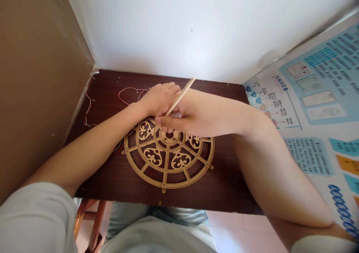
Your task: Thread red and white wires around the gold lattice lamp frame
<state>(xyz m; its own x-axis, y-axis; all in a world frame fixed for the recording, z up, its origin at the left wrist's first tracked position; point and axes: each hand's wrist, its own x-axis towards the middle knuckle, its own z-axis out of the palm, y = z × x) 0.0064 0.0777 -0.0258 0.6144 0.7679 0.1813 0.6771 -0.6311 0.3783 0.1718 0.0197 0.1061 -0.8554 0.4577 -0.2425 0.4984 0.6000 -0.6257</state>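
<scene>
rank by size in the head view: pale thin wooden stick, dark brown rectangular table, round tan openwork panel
1. Dark brown rectangular table
2. Round tan openwork panel
3. Pale thin wooden stick

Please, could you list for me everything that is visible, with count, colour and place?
openwork wooden disc: one, tan, on table, partly under hands
wooden stick: one, pale, in right hand, slanting upward
wires: uncountable, red and white, table's left side
table: one, dark brown, centre
wall: one, white, behind table
panel: one, brown, left
printed sheet: at least one, mainly blue and white, right
wooden frame: one, reddish-brown, below table, left
floor: one, pinkish, bottom
shirt: one, whitish, bottom
jeans: one pair, light blue, below table
left hand: one, skin-coloured, beside right hand
right hand: one, skin-coloured, above disc
</scene>
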